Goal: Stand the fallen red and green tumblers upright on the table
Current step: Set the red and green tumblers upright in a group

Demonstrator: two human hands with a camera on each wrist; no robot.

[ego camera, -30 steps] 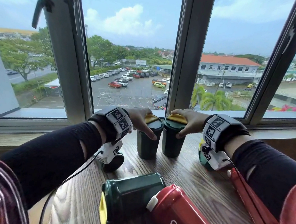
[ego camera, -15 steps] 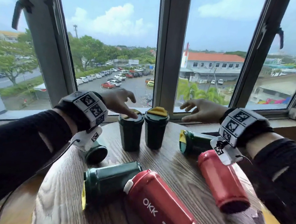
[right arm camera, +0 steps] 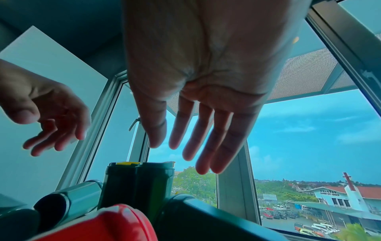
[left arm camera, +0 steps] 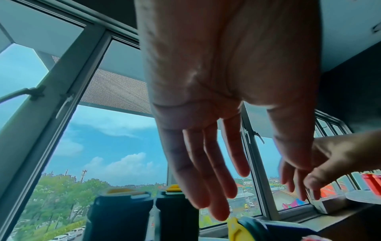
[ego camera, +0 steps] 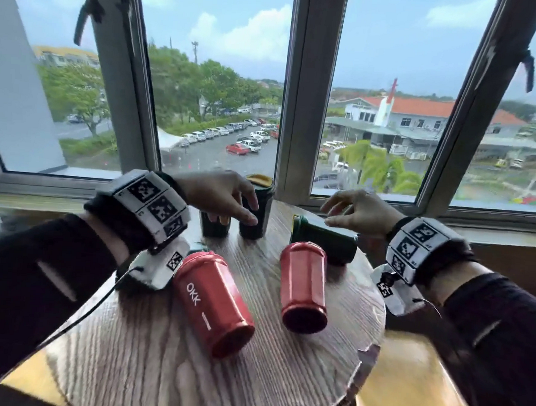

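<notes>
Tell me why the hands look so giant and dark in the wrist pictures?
Left wrist view: the camera sits right under the left hand, so its wide lens stretches it, and the bright sky behind leaves the palm shadowed and the fingertips blurry. Right wrist view: the same for the right hand. Head view: the window frames bend outward.

Both hands, left (ego camera: 220,196) and right (ego camera: 363,211), off the upright green tumblers' (ego camera: 257,208) lids, now open above the table.

Upright tumblers (ego camera: 254,208) behind fallen tumblers (ego camera: 302,283)
</notes>
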